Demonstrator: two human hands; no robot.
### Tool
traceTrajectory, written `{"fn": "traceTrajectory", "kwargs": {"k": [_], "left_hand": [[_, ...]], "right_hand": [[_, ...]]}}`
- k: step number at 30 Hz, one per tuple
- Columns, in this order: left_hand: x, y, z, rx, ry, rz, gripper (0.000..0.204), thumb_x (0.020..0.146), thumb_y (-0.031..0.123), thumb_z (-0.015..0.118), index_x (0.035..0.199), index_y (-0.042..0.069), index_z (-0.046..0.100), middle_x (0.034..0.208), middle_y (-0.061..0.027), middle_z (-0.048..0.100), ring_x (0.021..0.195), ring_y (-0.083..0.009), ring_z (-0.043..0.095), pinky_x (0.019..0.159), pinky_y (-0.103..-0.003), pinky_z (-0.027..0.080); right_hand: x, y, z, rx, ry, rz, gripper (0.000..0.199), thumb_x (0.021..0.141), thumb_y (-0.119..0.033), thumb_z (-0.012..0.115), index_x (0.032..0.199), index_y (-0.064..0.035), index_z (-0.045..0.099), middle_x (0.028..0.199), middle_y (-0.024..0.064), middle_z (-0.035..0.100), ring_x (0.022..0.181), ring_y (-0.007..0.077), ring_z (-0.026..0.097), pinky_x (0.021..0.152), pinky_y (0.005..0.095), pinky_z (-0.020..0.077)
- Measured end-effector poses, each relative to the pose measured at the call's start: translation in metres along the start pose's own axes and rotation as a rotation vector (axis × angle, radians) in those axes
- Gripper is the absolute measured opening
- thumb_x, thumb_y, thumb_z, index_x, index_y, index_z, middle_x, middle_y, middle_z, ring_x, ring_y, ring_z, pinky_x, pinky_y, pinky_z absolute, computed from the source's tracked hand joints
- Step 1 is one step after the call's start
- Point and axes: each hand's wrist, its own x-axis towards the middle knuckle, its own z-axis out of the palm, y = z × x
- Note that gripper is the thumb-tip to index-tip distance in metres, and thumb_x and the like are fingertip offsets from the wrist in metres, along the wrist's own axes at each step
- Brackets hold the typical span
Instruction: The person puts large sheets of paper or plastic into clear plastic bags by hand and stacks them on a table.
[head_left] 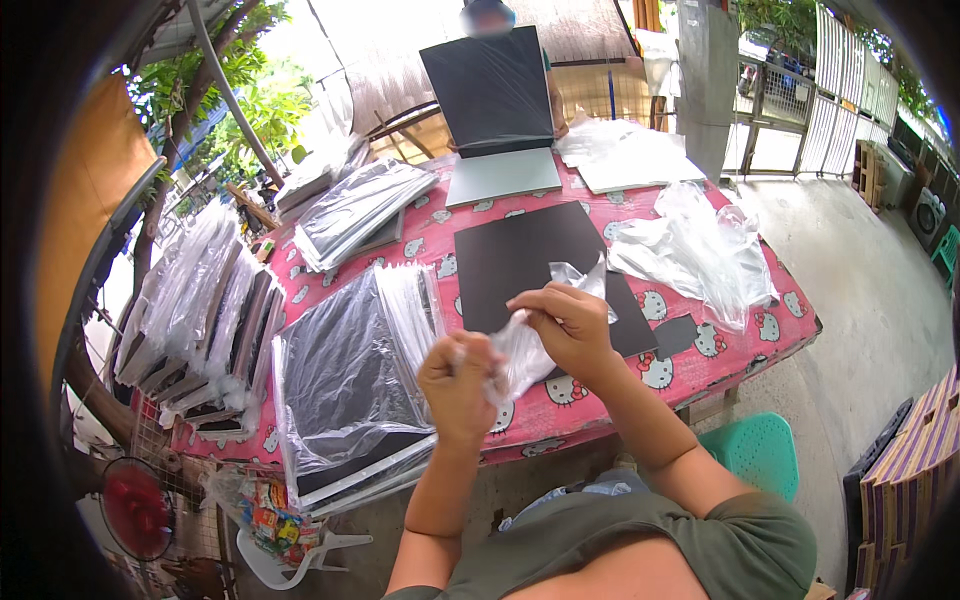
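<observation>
Dark green shirt (590, 530) cloth is closest, at six o'clock. Up from it, near the table's front edge, both hands are closed on some crumpled clear plastic (522, 360). The left hand (460, 388), a bit blurry, bunches it in a fist; the right hand (568, 325) pinches it. It looks thin, so a hard pull could rip it. Going out from the plastic, at twelve o'clock, lies a bare black square board (520, 245); a fingernail might scratch it. At two o'clock, a loose plastic heap (695, 255) sits near the side of the pink cat-print table (735, 355), where wind could blow it off. At nine o'clock, plastic-wrapped black boards (345, 350) poke over the near edge, so a bumped elbow might tip them.
</observation>
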Motion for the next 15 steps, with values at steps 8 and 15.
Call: {"fn": "traceTrajectory", "kwargs": {"k": [8,15], "left_hand": [[0.014,0.021,-0.073,0.341,-0.584,-0.340,0.009,0.077,0.011,0.063,0.075,0.004,0.057,0.072,-0.0003,0.057,0.065,-0.0066,0.053,0.057,-0.021,0.043],[0.052,0.012,-0.135,0.303,-1.280,-0.862,0.042,0.079,0.032,0.056,0.102,-0.002,0.053,0.094,-0.0137,0.058,0.086,-0.0242,0.058,0.075,-0.039,0.046]], "right_hand": [[-0.040,-0.018,-0.033,0.472,-0.833,0.700,0.012,0.078,-0.010,0.057,0.087,-0.0024,0.057,0.063,0.0013,0.056,0.056,0.0087,0.053,0.052,0.0251,0.0431],[-0.088,0.031,-0.096,0.856,-0.468,0.603,0.027,0.075,-0.017,0.059,0.099,-0.0041,0.057,0.084,0.0068,0.059,0.074,0.0180,0.055,0.066,0.0306,0.0436]]}}
